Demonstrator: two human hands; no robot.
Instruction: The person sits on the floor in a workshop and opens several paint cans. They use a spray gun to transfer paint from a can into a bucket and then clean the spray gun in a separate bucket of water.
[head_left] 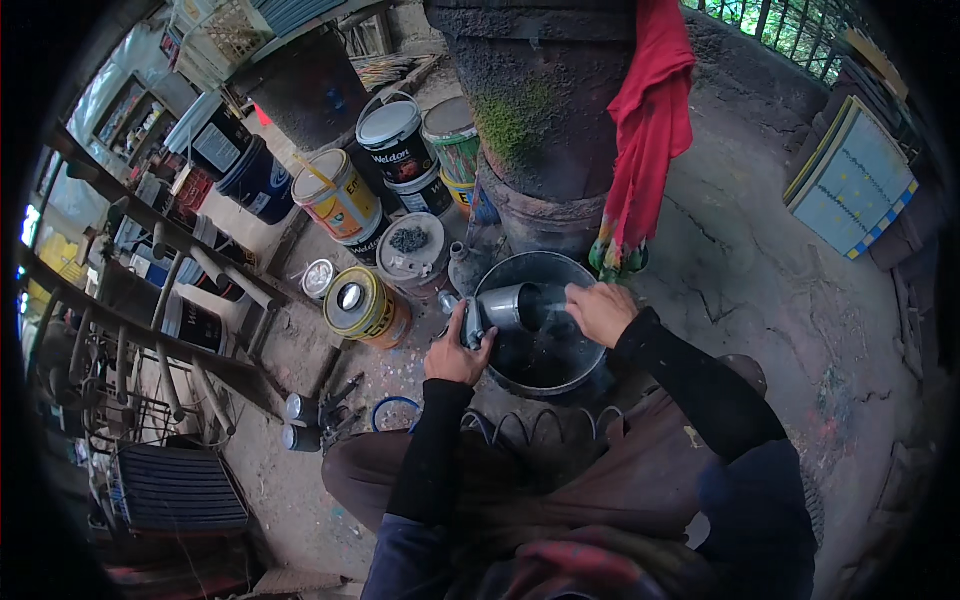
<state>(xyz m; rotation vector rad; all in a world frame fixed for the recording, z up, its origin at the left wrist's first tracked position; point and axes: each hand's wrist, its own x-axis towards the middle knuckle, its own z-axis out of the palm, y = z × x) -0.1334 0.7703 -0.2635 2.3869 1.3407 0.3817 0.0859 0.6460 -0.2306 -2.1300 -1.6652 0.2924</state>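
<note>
In my left hand (455, 355) I hold a metal spray gun (474, 325), fingers and thumb wrapped about its body. Its silver cup (503, 306) lies tilted on its side, mouth toward the right, over a round dark basin (555, 378) with dark liquid inside. My right hand (603, 313) is over the basin's right side, fingers curled together and pointing toward the cup's mouth. A pale blur lies between the fingertips and the cup; what the fingers pinch, if anything, I cannot make out. A grey bottle-shaped container (466, 268) stands just behind the gun.
Paint cans stand left of the basin, including a yellow one (366, 308) and a lidded bucket (413, 250). Behind rises a large mossy pot (540, 120) with a red cloth (652, 110) hanging beside it. A coiled hose (530, 428) crosses near my lap. A wooden rack (150, 300) is at left.
</note>
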